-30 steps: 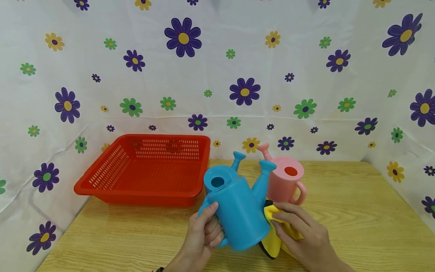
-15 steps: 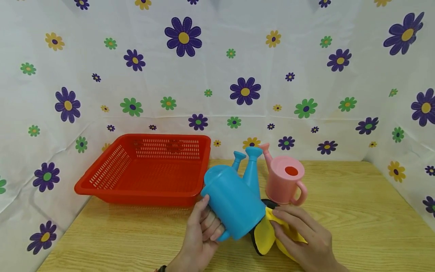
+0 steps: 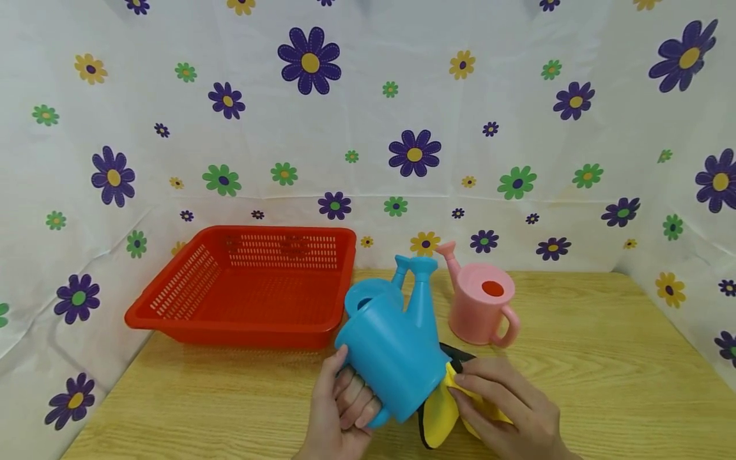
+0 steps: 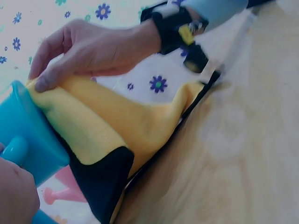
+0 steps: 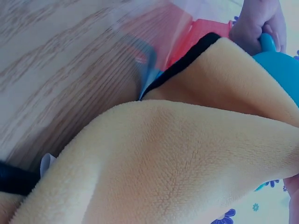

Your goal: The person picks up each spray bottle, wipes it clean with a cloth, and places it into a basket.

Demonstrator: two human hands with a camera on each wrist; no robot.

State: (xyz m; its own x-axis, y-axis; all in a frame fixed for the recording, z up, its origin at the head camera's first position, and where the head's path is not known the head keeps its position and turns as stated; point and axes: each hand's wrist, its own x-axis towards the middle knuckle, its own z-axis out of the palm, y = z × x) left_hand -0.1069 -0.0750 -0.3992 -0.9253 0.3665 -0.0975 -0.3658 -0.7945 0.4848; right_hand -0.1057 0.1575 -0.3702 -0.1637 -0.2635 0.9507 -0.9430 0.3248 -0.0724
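My left hand (image 3: 342,402) grips the handle of a blue watering can (image 3: 391,358), which is held tilted above the table with its spout pointing up. In my right hand (image 3: 512,402) a yellow cloth (image 3: 439,415) with a black edge is pinched between thumb and fingers. The cloth touches the can's side near its base, as the left wrist view also shows with the yellow cloth (image 4: 93,126) against the blue can (image 4: 28,130). A second blue watering can (image 3: 368,291) stands behind, partly hidden by the first. To its right a pink watering can (image 3: 474,313) stands upright.
A red plastic basket (image 3: 230,327) with slotted walls sits at the back left of the wooden table (image 3: 604,358). A white flowered sheet (image 3: 368,115) hangs behind and along both sides.
The held blue can has tipped and turned, its spout swinging left and more upright. My right hand has shifted slightly left and down, with the cloth following the can's base.
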